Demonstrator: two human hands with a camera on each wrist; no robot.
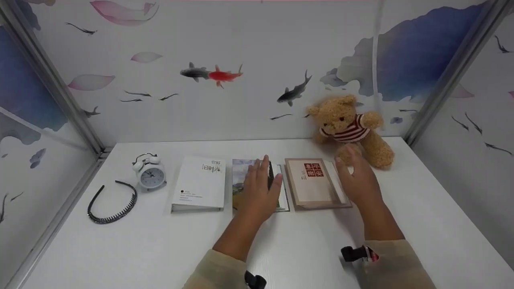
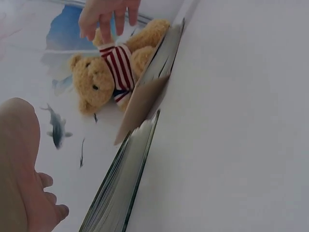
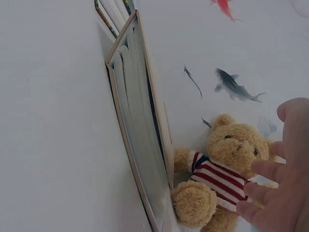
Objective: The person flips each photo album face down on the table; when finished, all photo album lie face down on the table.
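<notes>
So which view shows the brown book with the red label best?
The head view: the brown book lies flat, its whole cover and red label visible. The right wrist view shows only its page edges, the left wrist view just a corner.

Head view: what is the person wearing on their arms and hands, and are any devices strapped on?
Both hands, left hand and right hand, are bare, with no gloves or rings visible. Pale beige sleeves are pushed back, leaving the forearms bare. A small black device with a red and white marking sits at the right cuff; another black device sits at the left cuff.
</notes>
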